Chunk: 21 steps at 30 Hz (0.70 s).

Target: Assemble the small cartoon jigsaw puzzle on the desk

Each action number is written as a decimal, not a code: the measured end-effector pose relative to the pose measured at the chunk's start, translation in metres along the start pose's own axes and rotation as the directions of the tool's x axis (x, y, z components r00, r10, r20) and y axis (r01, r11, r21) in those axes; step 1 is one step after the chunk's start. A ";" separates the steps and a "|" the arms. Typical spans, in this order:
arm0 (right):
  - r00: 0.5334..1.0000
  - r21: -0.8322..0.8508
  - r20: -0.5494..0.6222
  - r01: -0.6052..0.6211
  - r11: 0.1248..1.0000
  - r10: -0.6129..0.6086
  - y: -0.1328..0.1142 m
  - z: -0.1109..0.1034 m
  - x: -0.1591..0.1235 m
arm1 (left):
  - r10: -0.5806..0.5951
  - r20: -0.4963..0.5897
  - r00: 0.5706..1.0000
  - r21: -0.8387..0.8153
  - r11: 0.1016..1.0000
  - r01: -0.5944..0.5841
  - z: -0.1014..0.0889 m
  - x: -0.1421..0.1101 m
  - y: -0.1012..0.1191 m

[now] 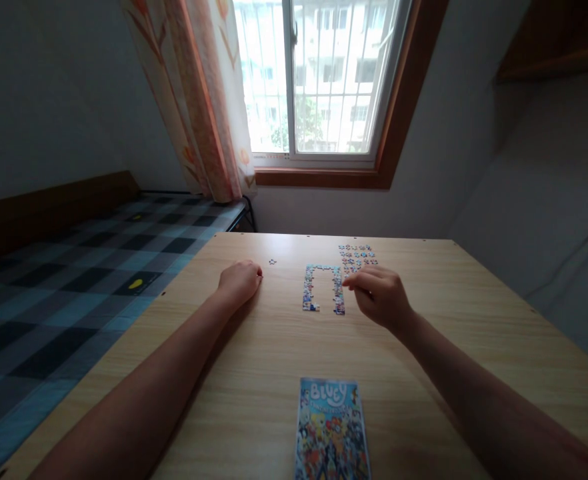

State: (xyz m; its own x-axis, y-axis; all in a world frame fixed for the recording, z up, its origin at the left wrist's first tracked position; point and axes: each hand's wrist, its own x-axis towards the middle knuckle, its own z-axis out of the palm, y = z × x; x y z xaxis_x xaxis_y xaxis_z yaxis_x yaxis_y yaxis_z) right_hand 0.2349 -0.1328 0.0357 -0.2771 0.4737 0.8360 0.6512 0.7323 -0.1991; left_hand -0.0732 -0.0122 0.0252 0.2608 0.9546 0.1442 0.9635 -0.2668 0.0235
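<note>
On the wooden table [254, 400] lies a partly joined jigsaw frame [323, 288], an upside-down U of small coloured pieces. My right hand [381, 295] rests just right of it, fingers pinched together at the frame's right leg; what they hold is too small to make out. A cluster of loose puzzle pieces [357, 257] lies just beyond that hand. My left hand [240, 281] lies curled in a loose fist on the table to the left, holding nothing I can see. A single loose piece [273, 262] sits just beyond its knuckles.
A colourful picture card or box [331, 430] lies at the near edge of the table. A bed with a blue and black checked cover [74, 280] runs along the left side. A barred window [324, 73] and a curtain [199, 100] are behind the table.
</note>
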 end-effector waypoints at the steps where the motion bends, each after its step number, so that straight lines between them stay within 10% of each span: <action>1: 0.999 -0.006 0.047 -0.004 1.000 0.004 0.004 0.008 -0.008 | -0.007 0.001 1.000 -0.011 1.000 0.007 -0.001 0.000 0.000; 7: 0.993 0.030 0.121 -0.012 0.999 0.009 0.009 0.038 -0.032 | -0.039 0.054 0.998 -0.345 0.937 0.055 -0.011 0.001 0.009; 11: 0.998 0.038 0.066 -0.019 0.999 0.017 0.000 0.040 -0.030 | 0.045 0.235 0.971 -0.779 0.606 0.160 -0.018 -0.005 0.036; 16: 0.998 0.058 0.026 -0.058 0.997 0.056 -0.002 0.041 -0.028 | 0.188 0.343 0.920 -0.901 0.342 0.266 -0.015 -0.025 0.074; 21: 0.995 0.093 0.053 -0.083 0.992 0.078 0.001 0.043 -0.030 | 0.253 0.355 0.900 -0.916 0.287 0.280 -0.008 -0.034 0.086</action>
State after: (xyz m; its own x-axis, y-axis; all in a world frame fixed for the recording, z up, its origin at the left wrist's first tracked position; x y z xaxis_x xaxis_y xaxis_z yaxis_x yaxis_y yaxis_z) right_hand 0.2135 -0.1250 -0.0120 -0.2625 0.5551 0.7893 0.6033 0.7328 -0.3148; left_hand 0.0003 -0.0683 0.0303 0.5003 0.8387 -0.2150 0.2940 0.0691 0.9533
